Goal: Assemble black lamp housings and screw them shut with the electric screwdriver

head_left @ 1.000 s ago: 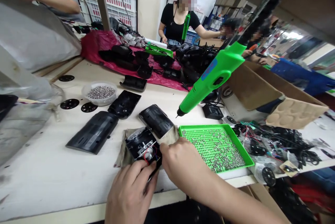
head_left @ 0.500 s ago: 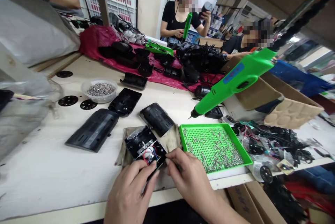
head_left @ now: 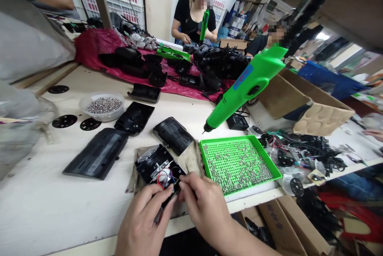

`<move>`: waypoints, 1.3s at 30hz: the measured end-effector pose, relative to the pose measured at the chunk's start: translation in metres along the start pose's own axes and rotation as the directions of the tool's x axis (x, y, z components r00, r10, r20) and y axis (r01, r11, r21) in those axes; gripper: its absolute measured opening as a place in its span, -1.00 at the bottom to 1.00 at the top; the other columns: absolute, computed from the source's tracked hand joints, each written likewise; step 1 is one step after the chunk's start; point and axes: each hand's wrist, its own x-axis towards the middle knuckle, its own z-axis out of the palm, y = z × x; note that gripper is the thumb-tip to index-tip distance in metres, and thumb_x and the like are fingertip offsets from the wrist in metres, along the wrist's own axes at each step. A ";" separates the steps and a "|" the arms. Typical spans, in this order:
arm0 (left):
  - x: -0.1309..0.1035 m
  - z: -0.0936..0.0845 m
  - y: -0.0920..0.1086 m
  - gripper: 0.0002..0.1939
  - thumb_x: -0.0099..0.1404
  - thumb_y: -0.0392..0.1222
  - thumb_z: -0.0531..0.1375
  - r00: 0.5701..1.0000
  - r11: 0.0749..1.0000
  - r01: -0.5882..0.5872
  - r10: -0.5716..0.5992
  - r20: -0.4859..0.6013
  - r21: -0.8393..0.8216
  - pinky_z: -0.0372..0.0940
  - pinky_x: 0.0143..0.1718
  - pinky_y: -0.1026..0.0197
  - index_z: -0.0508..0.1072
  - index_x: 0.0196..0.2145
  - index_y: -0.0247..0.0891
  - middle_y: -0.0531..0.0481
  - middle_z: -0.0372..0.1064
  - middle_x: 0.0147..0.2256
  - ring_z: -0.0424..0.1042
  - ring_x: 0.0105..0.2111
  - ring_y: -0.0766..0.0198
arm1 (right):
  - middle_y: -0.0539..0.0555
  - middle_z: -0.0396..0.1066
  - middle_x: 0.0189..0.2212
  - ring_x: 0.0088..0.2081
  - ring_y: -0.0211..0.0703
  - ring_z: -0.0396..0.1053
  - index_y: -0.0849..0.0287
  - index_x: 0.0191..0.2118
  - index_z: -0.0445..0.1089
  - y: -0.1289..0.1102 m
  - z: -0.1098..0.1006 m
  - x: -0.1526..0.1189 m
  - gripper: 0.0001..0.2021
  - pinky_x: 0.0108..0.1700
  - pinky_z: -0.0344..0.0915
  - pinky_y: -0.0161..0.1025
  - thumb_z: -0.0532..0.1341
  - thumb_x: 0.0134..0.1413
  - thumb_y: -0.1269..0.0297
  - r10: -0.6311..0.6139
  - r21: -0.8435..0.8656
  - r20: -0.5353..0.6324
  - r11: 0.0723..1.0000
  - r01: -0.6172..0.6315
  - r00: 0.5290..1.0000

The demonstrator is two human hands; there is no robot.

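An open black housing (head_left: 149, 163) with a white part and red and blue wires inside rests on a cloth (head_left: 194, 160) near the table's front edge. My left hand (head_left: 146, 216) grips its near side, thumb and fingers around the edge. At the housing's right corner, my right hand (head_left: 203, 204) pinches something too small to make out. Just behind lies a closed black shell (head_left: 172, 135). Right of my hands, a green tray (head_left: 239, 164) holds many small screws. A green electric screwdriver (head_left: 245, 88) hangs above the tray, its tip pointing down left, touched by neither hand.
More black shells (head_left: 97, 153) and a tub of screws (head_left: 103, 106) are on the left. Wires and small parts (head_left: 299, 152) lie right of the tray, before a cardboard box (head_left: 323, 116). Across the table, a person (head_left: 194, 20) works behind black parts on red plastic.
The whole view has shifted, so the table's contents appear further left. My right hand's fingers are closer to the left fingers. The person opposite has lowered a raised hand.
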 end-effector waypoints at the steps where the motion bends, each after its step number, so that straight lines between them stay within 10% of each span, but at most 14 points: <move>1: -0.001 0.000 -0.002 -0.84 0.34 -0.15 0.14 1.000 1.000 0.012 -0.011 0.014 -0.015 0.40 -0.25 0.32 0.46 -0.16 -0.16 -0.01 0.39 -0.26 0.49 -0.29 0.29 | 0.03 0.49 -0.54 -0.49 -0.14 0.45 0.19 -0.21 0.37 0.001 -0.003 0.000 -0.82 -0.36 0.28 -0.25 0.02 0.24 0.41 -0.052 -0.095 0.024 0.994 0.054 0.998; 9: -0.003 -0.002 -0.008 -0.83 0.33 -0.12 0.15 0.998 0.995 0.045 -0.041 0.051 -0.084 0.41 -0.20 0.34 0.47 -0.14 -0.11 0.03 0.39 -0.26 0.49 -0.32 0.32 | -0.01 0.50 -0.51 -0.52 -0.19 0.40 0.18 -0.26 0.37 0.007 -0.023 0.010 -0.87 -0.34 0.24 -0.24 0.11 0.17 0.50 -0.187 -0.345 0.286 0.895 0.283 0.940; 17: 0.004 -0.001 -0.006 -0.81 0.38 -0.13 0.08 0.998 0.999 -0.052 0.051 -0.028 -0.010 0.39 -0.24 0.35 0.48 -0.19 -0.18 -0.01 0.39 -0.27 0.48 -0.34 0.34 | 0.15 0.49 -0.43 -0.47 -0.12 0.41 0.49 -0.06 0.34 0.007 -0.005 -0.002 -0.73 -0.26 0.26 -0.16 0.10 0.12 0.54 -0.451 -0.480 0.184 0.734 0.480 0.873; 27: 0.000 -0.004 0.011 -0.78 0.34 -0.28 0.14 0.988 0.972 -0.109 0.129 -0.086 0.209 0.35 -0.19 0.20 0.45 -0.07 -0.29 -0.11 0.43 -0.20 0.45 -0.25 0.23 | 0.05 0.54 -0.35 -0.37 -0.13 0.46 0.20 -0.12 0.42 0.010 -0.029 0.000 -0.82 -0.21 0.22 -0.17 0.08 0.27 0.38 -0.306 -0.197 0.173 0.920 0.338 0.936; 39: -0.004 -0.009 0.002 -0.81 0.33 -0.18 0.16 0.997 0.980 -0.081 0.076 0.034 0.183 0.37 -0.19 0.24 0.44 -0.10 -0.19 -0.03 0.42 -0.19 0.45 -0.23 0.24 | 0.01 0.51 -0.42 -0.45 -0.12 0.42 0.11 0.13 0.29 0.003 -0.034 0.023 -0.66 -0.30 0.14 -0.16 0.13 0.27 0.30 -0.309 -0.384 0.315 0.823 0.419 0.897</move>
